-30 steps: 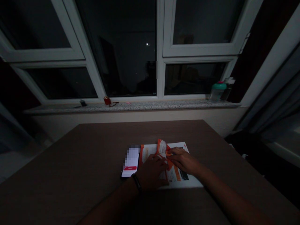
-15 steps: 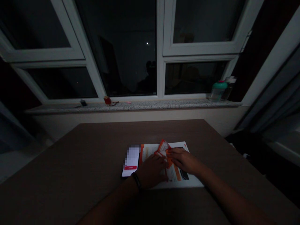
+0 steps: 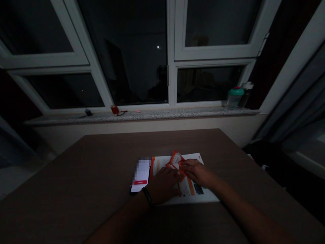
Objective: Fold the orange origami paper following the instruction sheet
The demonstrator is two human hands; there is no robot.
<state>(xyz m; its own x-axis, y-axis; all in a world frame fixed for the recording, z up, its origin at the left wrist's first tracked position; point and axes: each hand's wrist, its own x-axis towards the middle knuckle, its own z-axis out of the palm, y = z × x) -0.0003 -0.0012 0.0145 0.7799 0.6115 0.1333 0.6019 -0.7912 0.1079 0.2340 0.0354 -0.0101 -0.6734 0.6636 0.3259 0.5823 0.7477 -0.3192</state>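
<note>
A folded orange-and-white paper (image 3: 177, 158) lies on top of a printed white booklet or sheet (image 3: 208, 195) with orange blocks and a dark picture. My left hand (image 3: 164, 184), a dark band at its wrist, bears down on the paper's left side with fingers bent over it and the thumb apart, lower down. From the right, the fingers of my right hand (image 3: 196, 171) are together on the paper's orange part, close to the left fingertips. The hands cover much of the fold. Just left of the booklet is a lit phone (image 3: 141, 174), its screen partly pixelated.
The brown table (image 3: 101, 169) reaches toward a window. On the speckled sill (image 3: 152, 114) are a small red jar (image 3: 114, 109), a small dark object (image 3: 88, 112) and a green-lidded bottle (image 3: 235, 97) beside a clear bottle (image 3: 246, 95). The room is dim.
The view has shifted slightly, so everything sits a little further left. Both hands stay on the folded paper, with hardly any visible movement of the fingers.
</note>
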